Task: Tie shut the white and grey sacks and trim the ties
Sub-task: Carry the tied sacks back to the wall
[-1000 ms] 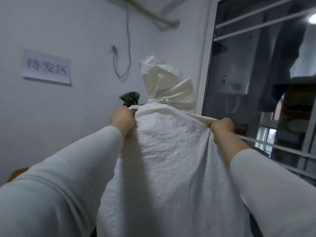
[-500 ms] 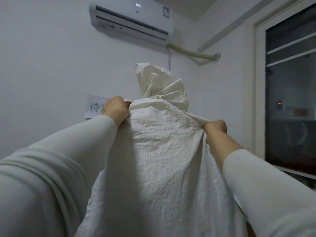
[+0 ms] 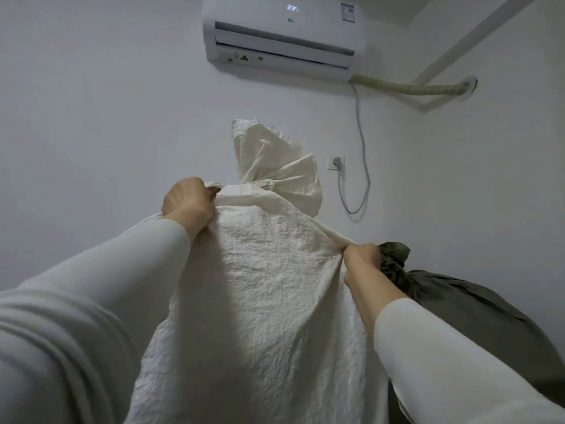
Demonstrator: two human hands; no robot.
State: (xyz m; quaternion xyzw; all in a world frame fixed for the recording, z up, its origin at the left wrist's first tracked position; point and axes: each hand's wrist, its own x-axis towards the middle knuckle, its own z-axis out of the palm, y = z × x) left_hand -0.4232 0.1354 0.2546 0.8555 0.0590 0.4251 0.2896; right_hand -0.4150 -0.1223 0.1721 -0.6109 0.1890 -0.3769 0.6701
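Note:
A full white woven sack [image 3: 263, 301] fills the middle of the head view, held up in front of me. Its neck [image 3: 269, 186] is cinched and the loose mouth flares above it. My left hand [image 3: 187, 200] grips the sack's upper left shoulder. Lower down, my right hand [image 3: 362, 261] is clenched on the upper right corner, pulling the cloth taut. A grey sack [image 3: 477, 313] lies behind and to the right, its gathered neck [image 3: 394, 255] just past my right hand. No tie is visible.
A white wall is close ahead, with an air conditioner [image 3: 284, 35] high up, its hose [image 3: 409, 87] running right, and a cable [image 3: 362, 142] hanging down to a plug in a socket [image 3: 337, 162].
The view has swung left and upward from the window to the wall. The sack has turned with it; my right hand has dropped lower and the grey sack has come into view on the right.

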